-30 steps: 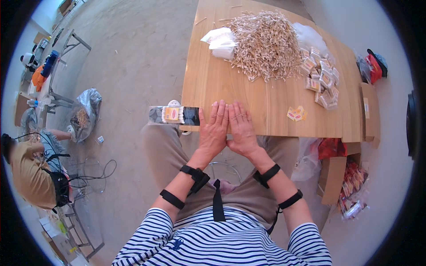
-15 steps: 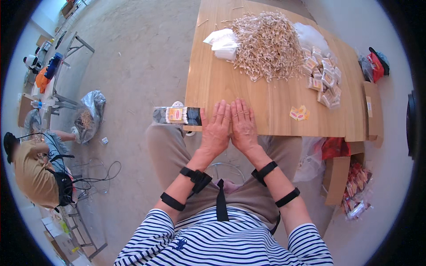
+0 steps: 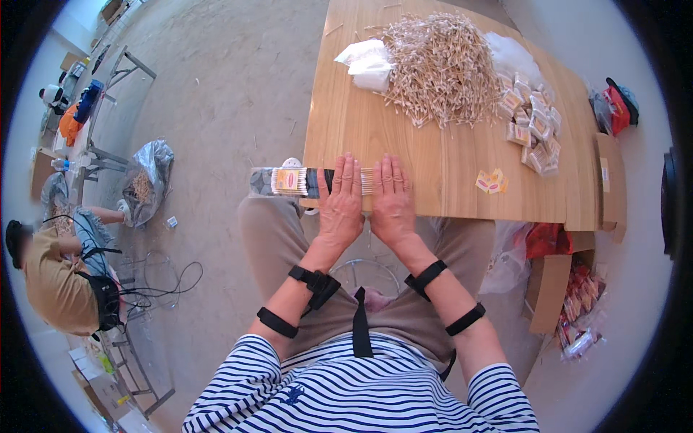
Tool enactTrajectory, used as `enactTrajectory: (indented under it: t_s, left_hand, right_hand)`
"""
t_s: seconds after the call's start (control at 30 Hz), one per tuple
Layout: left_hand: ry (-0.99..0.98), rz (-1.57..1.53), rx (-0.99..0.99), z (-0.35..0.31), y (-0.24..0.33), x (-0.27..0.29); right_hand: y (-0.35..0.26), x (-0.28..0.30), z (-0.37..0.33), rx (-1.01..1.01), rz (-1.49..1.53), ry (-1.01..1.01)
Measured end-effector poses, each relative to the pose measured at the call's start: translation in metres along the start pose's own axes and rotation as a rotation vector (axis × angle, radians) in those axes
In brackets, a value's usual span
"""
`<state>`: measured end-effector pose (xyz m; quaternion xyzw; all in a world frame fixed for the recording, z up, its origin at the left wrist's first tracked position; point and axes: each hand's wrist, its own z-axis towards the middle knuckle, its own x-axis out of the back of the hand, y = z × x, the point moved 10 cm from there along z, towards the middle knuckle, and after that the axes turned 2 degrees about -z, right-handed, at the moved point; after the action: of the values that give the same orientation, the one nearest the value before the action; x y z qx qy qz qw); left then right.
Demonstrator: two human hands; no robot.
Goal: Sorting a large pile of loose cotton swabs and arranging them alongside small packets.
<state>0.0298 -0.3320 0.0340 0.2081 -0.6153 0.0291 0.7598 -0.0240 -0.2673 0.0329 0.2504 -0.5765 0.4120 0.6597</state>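
Observation:
Both my hands lie flat at the table's near edge, fingers straight and pointing away from me. Under and between them, a row of cotton swabs [image 3: 367,181] shows in the narrow gap. My left hand [image 3: 341,198] is open, its fingers over the left part of the row. My right hand [image 3: 393,198] is also open, laid at the row's right end. Left of my left hand, a bundle of cotton swabs with a yellow and red label [image 3: 290,181] sits between dark grey pieces, at the table's left edge.
A large heap of loose swabs [image 3: 440,68] covers the far table, beside white plastic [image 3: 369,63]. Several packed swab boxes [image 3: 535,130] are piled at right, near yellow cards [image 3: 491,181]. An open cardboard box [image 3: 546,292] stands below right. Another person [image 3: 61,278] sits at far left.
My hands have moved apart, the left one leftward, and swabs now show between them. The view has shifted slightly.

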Motion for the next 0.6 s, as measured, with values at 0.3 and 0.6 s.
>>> enactTrajectory:
  t_s: [0.3,0.6]
  left_hand:
    - [0.015,0.048,-0.013,0.000,0.002,-0.003]
    - [0.144,0.089,-0.059,-0.001,0.017,-0.005]
  right_hand:
    - [-0.005,-0.001,0.000,-0.025,-0.054,0.043]
    - [-0.005,-0.009,-0.002,0.003,0.010,0.146]
